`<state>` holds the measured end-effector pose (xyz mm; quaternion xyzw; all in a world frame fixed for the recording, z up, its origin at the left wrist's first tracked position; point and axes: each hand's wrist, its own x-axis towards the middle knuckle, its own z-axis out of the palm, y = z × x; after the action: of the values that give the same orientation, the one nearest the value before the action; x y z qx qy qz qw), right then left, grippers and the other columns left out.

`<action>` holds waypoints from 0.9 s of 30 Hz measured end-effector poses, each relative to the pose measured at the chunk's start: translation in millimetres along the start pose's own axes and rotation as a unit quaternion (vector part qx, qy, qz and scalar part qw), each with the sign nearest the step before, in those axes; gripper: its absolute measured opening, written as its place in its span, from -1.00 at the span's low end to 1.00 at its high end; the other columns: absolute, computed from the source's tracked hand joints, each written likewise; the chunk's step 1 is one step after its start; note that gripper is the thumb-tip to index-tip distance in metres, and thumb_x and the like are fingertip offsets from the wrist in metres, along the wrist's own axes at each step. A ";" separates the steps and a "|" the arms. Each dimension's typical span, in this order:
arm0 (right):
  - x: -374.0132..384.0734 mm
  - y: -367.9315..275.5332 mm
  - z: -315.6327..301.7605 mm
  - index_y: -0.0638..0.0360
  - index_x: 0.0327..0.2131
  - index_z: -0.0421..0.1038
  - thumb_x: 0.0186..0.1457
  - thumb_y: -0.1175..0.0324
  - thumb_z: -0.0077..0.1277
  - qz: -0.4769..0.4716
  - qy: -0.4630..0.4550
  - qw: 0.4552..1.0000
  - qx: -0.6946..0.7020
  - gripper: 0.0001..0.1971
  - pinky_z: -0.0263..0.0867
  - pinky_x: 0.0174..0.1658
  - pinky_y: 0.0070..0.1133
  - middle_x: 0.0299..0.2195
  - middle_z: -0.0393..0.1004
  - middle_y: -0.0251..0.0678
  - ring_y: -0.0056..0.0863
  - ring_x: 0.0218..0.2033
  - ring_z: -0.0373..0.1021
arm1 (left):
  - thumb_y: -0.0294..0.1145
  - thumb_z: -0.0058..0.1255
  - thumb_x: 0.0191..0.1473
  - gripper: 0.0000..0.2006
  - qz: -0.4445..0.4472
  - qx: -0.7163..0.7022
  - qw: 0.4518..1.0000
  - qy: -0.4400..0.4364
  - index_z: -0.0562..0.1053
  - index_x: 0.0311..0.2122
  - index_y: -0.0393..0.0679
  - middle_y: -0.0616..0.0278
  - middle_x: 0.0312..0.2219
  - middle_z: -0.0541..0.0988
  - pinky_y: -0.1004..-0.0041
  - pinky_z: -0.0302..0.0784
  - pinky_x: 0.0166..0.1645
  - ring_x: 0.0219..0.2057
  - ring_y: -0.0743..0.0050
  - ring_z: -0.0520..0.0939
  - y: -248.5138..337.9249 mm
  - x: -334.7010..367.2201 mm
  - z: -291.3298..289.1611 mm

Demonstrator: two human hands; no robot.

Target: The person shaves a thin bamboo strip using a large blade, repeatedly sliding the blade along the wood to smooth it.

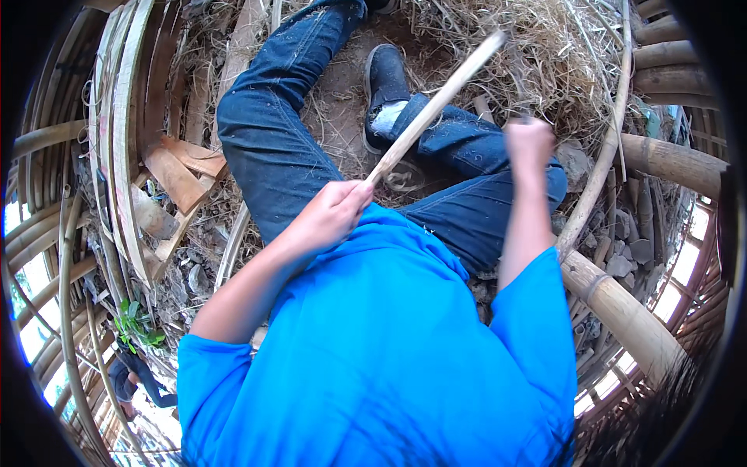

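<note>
A pale, peeled wooden stick (443, 97) slants up and away to the right from my lap. My left hand (334, 212) is closed round its near end, close to my waist. Over my bent right knee, my right hand (531, 148) is raised in a fist, apart from the stick and slightly blurred. Something small and dark shows at the top of that fist; its kind cannot be made out. My legs in blue jeans (268, 148) are folded on the ground, with a dark shoe (387, 78) beyond the stick's middle.
Dry straw and shavings (537, 54) cover the ground ahead. Long split strips (124, 140) and wood offcuts (177, 175) lie at left. A thick bamboo pole (615, 307) and rubble (620, 265) are at right. Another person (124, 381) is at the lower left, beyond bamboo slats.
</note>
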<state>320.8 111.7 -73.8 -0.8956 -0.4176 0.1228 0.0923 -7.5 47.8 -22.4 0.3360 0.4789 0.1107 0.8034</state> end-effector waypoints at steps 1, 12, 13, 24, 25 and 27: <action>21.0 26.9 -12.1 0.26 -0.48 0.54 -0.13 0.26 -0.06 -0.001 0.034 0.999 -0.010 -0.72 0.40 -0.30 -0.32 -0.51 0.51 0.04 -0.07 -0.39 0.50 | -0.14 -0.33 0.28 -0.66 -0.002 0.003 1.000 0.002 0.19 -0.54 0.00 0.53 -0.74 0.16 0.65 -0.02 -0.72 -0.77 0.78 0.12 0.9 -4.8 -12.0; -86.5 2.9 -12.3 0.10 -0.66 0.27 0.08 0.38 0.08 -0.138 -0.227 0.911 0.316 -0.71 -0.07 -0.60 -0.72 -0.71 0.18 -0.63 -0.84 -0.67 0.05 | -0.05 -0.37 0.28 -0.63 0.105 -0.051 0.983 0.140 0.09 -0.56 0.02 0.56 -0.74 0.01 0.68 -0.17 -0.73 -0.77 0.80 -0.03 76.2 -21.6 -97.2; -109.1 -11.1 -6.7 0.09 -0.65 0.26 0.08 0.39 0.09 -0.140 -0.284 0.887 0.335 -0.71 -0.09 -0.60 -0.73 -0.70 0.20 -0.64 -0.86 -0.66 0.04 | -0.07 -0.37 0.28 -0.63 0.120 -0.023 0.982 0.141 0.09 -0.55 0.02 0.56 -0.73 0.01 0.68 -0.16 -0.72 -0.77 0.80 -0.03 79.2 -23.5 -98.4; -162.9 -75.6 -10.2 0.15 -0.64 0.23 0.07 0.45 0.04 -0.140 -0.417 0.749 0.495 -0.73 0.09 -0.61 -0.75 -0.63 0.37 -0.37 -0.76 -0.72 0.18 | -0.14 -0.25 0.24 -0.75 0.179 0.166 0.965 0.093 0.31 -0.26 -0.12 0.44 -0.63 0.27 0.60 0.23 -0.52 -0.62 0.67 0.30 62.4 -16.7 -92.8; -160.9 -77.5 -14.1 0.16 -0.64 0.24 0.08 0.45 0.03 -0.144 -0.388 0.760 0.501 -0.74 0.10 -0.60 -0.74 -0.59 0.39 -0.35 -0.75 -0.71 0.19 | -0.14 -0.18 0.21 -0.70 0.233 0.272 0.921 0.151 0.33 -0.14 -0.18 0.34 -0.55 0.38 0.54 0.38 -0.39 -0.51 0.59 0.43 58.4 -10.8 -87.7; -156.8 -73.5 -16.7 0.18 -0.63 0.26 0.08 0.44 0.02 -0.148 -0.381 0.763 0.500 -0.75 0.12 -0.58 -0.73 -0.56 0.40 -0.31 -0.74 -0.68 0.20 | -0.12 0.05 0.04 -0.42 0.295 0.595 0.631 0.402 0.22 0.09 -0.23 0.05 -0.24 0.46 0.39 0.40 -0.08 -0.13 0.34 0.48 40.6 -16.3 -82.7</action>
<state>175.0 36.4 -15.8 -0.5292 -0.4246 0.6300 0.3777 -79.9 105.9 -10.9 0.7864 0.5919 0.1571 0.0816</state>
